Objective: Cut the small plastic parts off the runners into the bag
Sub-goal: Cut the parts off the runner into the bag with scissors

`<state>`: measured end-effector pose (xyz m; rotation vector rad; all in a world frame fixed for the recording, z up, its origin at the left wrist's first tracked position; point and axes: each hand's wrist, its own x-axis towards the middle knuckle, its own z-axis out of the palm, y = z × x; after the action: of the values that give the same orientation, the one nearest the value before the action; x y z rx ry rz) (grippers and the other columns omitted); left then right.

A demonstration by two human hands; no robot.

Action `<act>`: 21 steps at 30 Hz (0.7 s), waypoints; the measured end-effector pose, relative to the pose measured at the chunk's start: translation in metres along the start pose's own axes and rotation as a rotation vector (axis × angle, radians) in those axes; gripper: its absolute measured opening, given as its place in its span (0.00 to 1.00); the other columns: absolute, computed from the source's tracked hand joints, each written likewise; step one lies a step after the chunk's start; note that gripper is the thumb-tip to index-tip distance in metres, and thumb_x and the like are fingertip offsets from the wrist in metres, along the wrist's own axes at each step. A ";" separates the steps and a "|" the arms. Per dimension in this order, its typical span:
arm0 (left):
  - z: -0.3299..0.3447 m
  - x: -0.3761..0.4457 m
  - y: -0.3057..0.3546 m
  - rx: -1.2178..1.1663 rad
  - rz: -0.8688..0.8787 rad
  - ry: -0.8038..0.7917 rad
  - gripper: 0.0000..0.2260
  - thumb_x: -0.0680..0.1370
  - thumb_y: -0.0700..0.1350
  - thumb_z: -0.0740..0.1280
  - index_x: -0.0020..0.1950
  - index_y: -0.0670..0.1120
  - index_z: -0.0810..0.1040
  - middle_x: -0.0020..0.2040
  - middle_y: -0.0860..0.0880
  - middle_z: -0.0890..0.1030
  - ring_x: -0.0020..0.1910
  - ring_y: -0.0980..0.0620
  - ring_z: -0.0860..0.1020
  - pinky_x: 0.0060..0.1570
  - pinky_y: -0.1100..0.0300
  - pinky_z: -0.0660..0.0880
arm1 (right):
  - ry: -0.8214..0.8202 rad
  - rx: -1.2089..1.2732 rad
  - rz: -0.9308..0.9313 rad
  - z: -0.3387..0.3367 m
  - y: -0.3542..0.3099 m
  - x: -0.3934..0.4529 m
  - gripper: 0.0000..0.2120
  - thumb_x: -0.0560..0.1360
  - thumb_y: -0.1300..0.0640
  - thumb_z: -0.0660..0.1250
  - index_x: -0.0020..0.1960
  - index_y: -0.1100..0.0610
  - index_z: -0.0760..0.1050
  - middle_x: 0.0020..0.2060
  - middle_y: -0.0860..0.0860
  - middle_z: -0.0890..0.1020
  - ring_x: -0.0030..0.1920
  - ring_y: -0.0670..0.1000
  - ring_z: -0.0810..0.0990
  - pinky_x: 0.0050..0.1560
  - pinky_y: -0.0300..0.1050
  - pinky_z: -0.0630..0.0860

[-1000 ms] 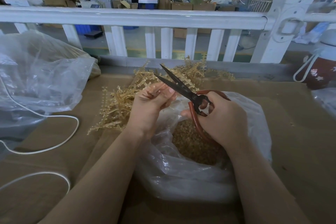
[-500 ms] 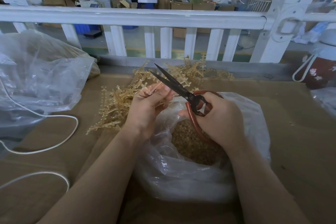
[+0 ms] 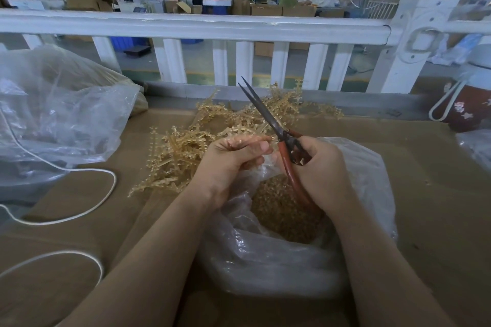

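A brown cardboard-covered surface [image 3: 425,194] stretches before me, bounded at the far edge by a white railing [image 3: 196,26] with a busy workshop floor beyond it. On my far left sits a large crumpled clear plastic sack [image 3: 61,114], and a white cord [image 3: 87,210] loops across the surface beside it. At the far right edge stands a dark red flowered jug [image 3: 467,109] with a white handle. A tangled pile of amber plastic runners [image 3: 186,151] lies in the middle, just behind my hands.

Directly below my hands is the open clear bag [image 3: 279,260], its mouth spread wide, with a heap of small cut amber parts [image 3: 281,212] inside.

My left hand [image 3: 228,162] has its grip closed, fingers and thumb curled around a runner piece [image 3: 244,141] held above the bag's mouth. My right hand [image 3: 321,170] has its grip wrapped round the red handles of the scissors [image 3: 268,119]. The dark blades point up and away toward the railing, nearly closed, only a thin gap showing at the tips. The blades pass just beside my left fingertips.
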<state>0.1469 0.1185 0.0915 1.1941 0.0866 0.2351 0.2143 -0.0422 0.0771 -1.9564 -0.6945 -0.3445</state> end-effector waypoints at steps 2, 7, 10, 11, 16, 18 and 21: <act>-0.001 0.000 -0.001 0.019 0.011 -0.035 0.07 0.67 0.41 0.75 0.44 0.43 0.87 0.40 0.46 0.85 0.39 0.52 0.80 0.46 0.63 0.78 | 0.010 0.039 0.030 -0.001 -0.001 0.001 0.07 0.69 0.40 0.71 0.37 0.41 0.77 0.35 0.37 0.82 0.35 0.42 0.80 0.32 0.37 0.76; 0.000 0.000 -0.002 0.040 0.001 -0.038 0.06 0.67 0.41 0.76 0.44 0.43 0.86 0.40 0.46 0.85 0.42 0.50 0.79 0.51 0.60 0.78 | -0.025 0.123 0.072 -0.001 -0.002 0.001 0.06 0.72 0.51 0.76 0.39 0.48 0.81 0.35 0.44 0.84 0.35 0.48 0.82 0.40 0.55 0.82; 0.002 -0.001 -0.001 0.039 0.008 -0.018 0.08 0.65 0.42 0.77 0.44 0.44 0.87 0.41 0.46 0.84 0.41 0.52 0.78 0.50 0.60 0.76 | -0.034 0.148 0.084 0.000 -0.003 0.001 0.07 0.73 0.54 0.76 0.39 0.46 0.80 0.36 0.44 0.84 0.35 0.48 0.82 0.40 0.53 0.82; 0.002 -0.002 0.000 0.039 0.022 -0.011 0.08 0.65 0.43 0.77 0.43 0.46 0.87 0.41 0.46 0.84 0.39 0.53 0.78 0.49 0.60 0.75 | -0.032 0.147 0.087 0.000 -0.003 0.001 0.06 0.73 0.54 0.76 0.39 0.47 0.80 0.35 0.44 0.84 0.34 0.48 0.82 0.39 0.52 0.82; 0.004 -0.003 0.001 0.014 0.104 0.025 0.03 0.67 0.43 0.75 0.40 0.46 0.86 0.37 0.48 0.84 0.38 0.53 0.78 0.49 0.58 0.75 | -0.029 0.055 0.080 0.000 -0.003 0.000 0.10 0.71 0.47 0.76 0.39 0.52 0.81 0.34 0.45 0.82 0.34 0.47 0.79 0.35 0.49 0.78; 0.003 -0.002 0.002 0.000 0.138 0.054 0.01 0.68 0.42 0.74 0.37 0.47 0.85 0.37 0.49 0.84 0.39 0.52 0.78 0.51 0.56 0.76 | -0.033 0.004 0.091 -0.002 -0.004 -0.001 0.16 0.67 0.37 0.74 0.40 0.49 0.81 0.34 0.41 0.82 0.36 0.44 0.79 0.33 0.44 0.76; -0.002 0.000 0.002 0.025 0.198 0.077 0.02 0.71 0.43 0.72 0.38 0.46 0.83 0.37 0.49 0.83 0.40 0.51 0.78 0.51 0.56 0.76 | -0.031 -0.158 0.069 -0.005 -0.003 -0.003 0.23 0.62 0.27 0.69 0.44 0.45 0.80 0.34 0.37 0.80 0.38 0.38 0.78 0.36 0.34 0.71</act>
<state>0.1464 0.1209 0.0929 1.2197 0.0382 0.4552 0.2105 -0.0465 0.0803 -2.1341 -0.6347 -0.3358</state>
